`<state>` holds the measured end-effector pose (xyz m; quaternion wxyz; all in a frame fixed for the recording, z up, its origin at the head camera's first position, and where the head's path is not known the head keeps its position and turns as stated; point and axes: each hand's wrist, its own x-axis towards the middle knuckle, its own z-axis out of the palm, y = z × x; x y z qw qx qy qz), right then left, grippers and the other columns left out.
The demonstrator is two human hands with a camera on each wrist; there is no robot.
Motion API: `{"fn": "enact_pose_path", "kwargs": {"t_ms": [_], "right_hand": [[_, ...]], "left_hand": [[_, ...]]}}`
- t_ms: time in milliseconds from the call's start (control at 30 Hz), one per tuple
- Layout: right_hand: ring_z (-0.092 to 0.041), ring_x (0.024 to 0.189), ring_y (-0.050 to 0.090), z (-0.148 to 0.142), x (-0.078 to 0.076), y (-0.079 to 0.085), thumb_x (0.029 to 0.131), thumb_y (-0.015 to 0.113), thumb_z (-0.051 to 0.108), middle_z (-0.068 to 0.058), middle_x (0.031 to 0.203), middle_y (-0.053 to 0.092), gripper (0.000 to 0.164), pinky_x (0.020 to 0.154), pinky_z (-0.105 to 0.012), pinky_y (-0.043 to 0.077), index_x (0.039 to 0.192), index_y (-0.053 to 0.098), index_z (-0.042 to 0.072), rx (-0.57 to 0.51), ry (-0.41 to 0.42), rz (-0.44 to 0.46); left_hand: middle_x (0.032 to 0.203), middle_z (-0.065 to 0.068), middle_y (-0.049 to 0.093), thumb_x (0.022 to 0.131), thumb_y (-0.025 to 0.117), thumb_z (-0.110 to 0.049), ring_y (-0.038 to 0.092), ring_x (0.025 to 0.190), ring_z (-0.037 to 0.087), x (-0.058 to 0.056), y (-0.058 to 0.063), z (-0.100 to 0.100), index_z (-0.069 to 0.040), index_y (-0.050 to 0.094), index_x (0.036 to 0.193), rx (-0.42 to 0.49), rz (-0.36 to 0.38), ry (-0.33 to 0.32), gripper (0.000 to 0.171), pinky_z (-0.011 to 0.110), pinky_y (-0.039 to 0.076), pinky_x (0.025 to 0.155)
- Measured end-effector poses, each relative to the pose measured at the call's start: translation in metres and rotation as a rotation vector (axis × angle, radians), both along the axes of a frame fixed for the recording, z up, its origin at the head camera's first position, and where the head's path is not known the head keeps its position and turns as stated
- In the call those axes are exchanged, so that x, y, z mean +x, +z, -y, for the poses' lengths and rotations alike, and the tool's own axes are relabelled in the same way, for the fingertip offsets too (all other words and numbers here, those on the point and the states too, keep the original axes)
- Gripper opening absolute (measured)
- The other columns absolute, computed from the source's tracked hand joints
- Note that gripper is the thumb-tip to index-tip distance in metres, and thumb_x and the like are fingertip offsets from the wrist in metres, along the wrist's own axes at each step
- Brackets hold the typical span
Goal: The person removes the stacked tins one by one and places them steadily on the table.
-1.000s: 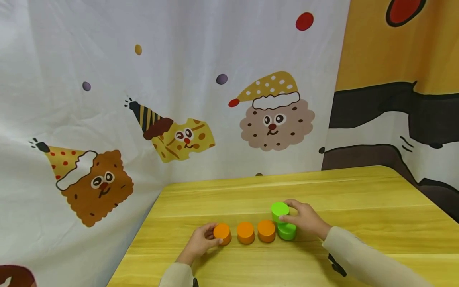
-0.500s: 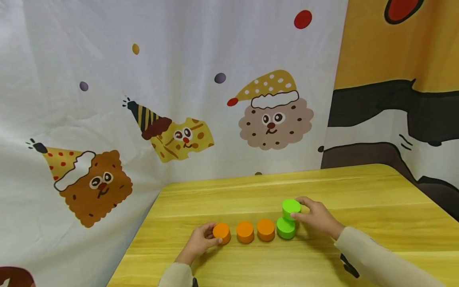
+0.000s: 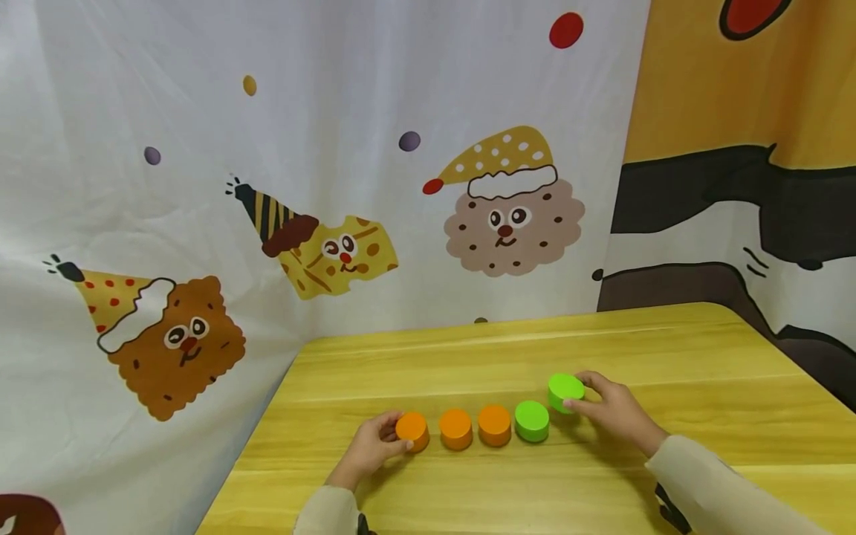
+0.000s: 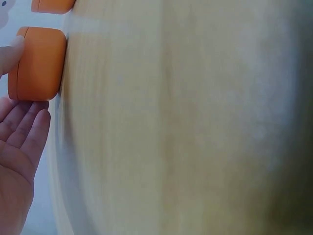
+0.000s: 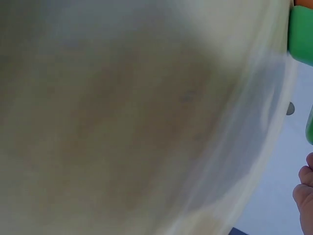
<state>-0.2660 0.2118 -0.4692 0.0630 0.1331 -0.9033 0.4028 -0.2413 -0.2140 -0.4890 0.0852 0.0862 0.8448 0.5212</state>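
Observation:
A row of small round cylinders runs across the table. At its left end my left hand [image 3: 372, 449] holds an orange cylinder [image 3: 412, 432] between thumb and fingers. The left wrist view shows a thin seam round this orange cylinder [image 4: 40, 63], with the thumb on one side and the fingertips at the other. Two more orange cylinders, one in the middle [image 3: 456, 429] and one to its right [image 3: 494, 425], stand beside a green cylinder [image 3: 531, 421]. My right hand [image 3: 618, 412] pinches another green cylinder [image 3: 565, 392], raised beyond and right of the row.
Beneath everything is a yellow wood-grain table [image 3: 468, 490], its far edge near a white curtain [image 3: 361, 89] printed with cartoon food. An orange, black and white printed cloth [image 3: 735, 104] hangs at the right.
My right hand has carried its green cylinder rightward, from over the standing green cylinder to beside it. My left hand has stayed at the leftmost orange cylinder.

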Motion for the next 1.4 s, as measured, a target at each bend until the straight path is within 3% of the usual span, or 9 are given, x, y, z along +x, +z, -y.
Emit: {"fn": "enact_pose_path", "kwargs": {"t_ms": [400,900,1100,1400], "right_hand": [[-0.046,0.115,0.048,-0.006,0.006,-0.011,0.081,0.069,0.042,-0.018,0.116,0.061,0.054,0.091,-0.064,0.039,0.117,0.057,0.003,0.021,0.008,0.023],[-0.045,0.115,0.049,-0.002,0.011,-0.012,0.079,0.071,0.039,-0.019,0.118,0.059,0.057,0.091,-0.06,0.042,0.119,0.056,0.002,0.054,0.042,0.094],[-0.047,0.116,0.047,-0.001,0.012,-0.01,0.079,0.071,0.039,-0.024,0.121,0.056,0.063,0.09,-0.06,0.043,0.122,0.053,-0.003,0.071,0.055,0.117],[-0.045,0.113,0.05,-0.001,0.014,-0.012,0.078,0.073,0.037,-0.022,0.117,0.058,0.059,0.088,-0.057,0.045,0.12,0.055,-0.001,0.086,0.054,0.105]], "left_hand": [[0.125,0.025,0.053,0.079,0.075,-0.017,0.055,0.112,0.034,0.0,0.0,0.0,0.01,0.046,0.129,0.005,-0.019,-0.006,0.064,0.038,0.05,0.092],[0.126,0.025,0.052,0.08,0.073,-0.013,0.054,0.112,0.035,-0.002,-0.004,0.0,0.01,0.045,0.13,0.005,-0.013,0.002,0.062,0.04,0.05,0.092],[0.126,0.025,0.052,0.08,0.073,-0.013,0.054,0.113,0.035,-0.003,-0.007,0.001,0.01,0.045,0.131,0.003,-0.025,0.005,0.062,0.039,0.05,0.092],[0.124,0.024,0.054,0.08,0.073,-0.014,0.055,0.112,0.034,0.002,0.003,-0.002,0.01,0.045,0.131,0.018,-0.005,0.003,0.062,0.038,0.05,0.092]]}}
